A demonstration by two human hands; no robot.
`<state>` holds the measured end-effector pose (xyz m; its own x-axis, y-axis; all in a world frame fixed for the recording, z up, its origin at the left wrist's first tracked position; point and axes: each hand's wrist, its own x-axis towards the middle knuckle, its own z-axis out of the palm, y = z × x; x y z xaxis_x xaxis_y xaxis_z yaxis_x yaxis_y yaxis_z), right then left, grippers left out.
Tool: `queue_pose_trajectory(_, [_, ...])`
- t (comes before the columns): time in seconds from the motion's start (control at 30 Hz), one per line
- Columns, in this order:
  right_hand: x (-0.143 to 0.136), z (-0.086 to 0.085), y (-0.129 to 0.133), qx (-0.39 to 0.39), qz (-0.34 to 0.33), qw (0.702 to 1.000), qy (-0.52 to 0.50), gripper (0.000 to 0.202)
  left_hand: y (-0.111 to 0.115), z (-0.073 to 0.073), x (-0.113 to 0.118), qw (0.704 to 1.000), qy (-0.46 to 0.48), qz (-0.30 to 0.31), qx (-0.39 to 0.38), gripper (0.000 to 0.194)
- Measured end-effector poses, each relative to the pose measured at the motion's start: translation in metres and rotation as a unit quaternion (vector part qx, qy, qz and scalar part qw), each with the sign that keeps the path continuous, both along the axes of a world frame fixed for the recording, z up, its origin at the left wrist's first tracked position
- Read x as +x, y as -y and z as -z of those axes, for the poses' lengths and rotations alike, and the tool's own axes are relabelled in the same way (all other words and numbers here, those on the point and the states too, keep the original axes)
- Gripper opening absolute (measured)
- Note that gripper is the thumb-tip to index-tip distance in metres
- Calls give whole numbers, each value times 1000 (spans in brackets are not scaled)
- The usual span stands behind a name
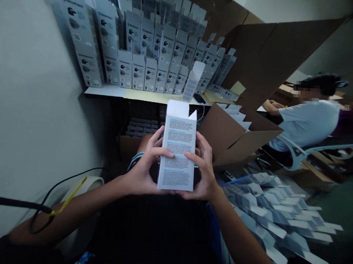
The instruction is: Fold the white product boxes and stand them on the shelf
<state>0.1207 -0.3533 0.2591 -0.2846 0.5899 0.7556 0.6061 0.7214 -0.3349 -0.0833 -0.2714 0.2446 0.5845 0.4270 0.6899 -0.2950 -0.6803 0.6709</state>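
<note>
A white cardboard carton (pixel 177 171) with rows of small printed text stands upright in front of my body, its top flaps raised. My left hand (pixel 148 162) grips its left side, with one finger laid across the printed face. On the opposite side my right hand (pixel 203 165) holds it the same way, thumb near the bottom edge. Whether anything is inside the carton cannot be seen. Beyond it, a similar carton (pixel 193 83) with an open top flap stands at the front of the shelf (pixel 104 90).
Stacked printed cartons (pixel 138 71) fill the shelf. A brown cardboard box (pixel 220 138) holding white cartons stands at right. Many open cartons (pixel 278 212) lie in a heap at lower right. A co-worker (pixel 310 115) sits beyond. A black cable (pixel 15 203) crosses at left.
</note>
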Motion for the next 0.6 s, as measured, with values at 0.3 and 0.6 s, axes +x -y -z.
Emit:
queue_pose_trajectory(0.3, [2, 3, 1, -9, 31, 999, 33, 94, 1, 4, 1, 1000, 4, 10, -23, 79])
queue_pose_trajectory(0.6, [3, 2, 0, -17, 28, 999, 38, 93, -1, 3, 3, 999, 20, 24, -23, 78])
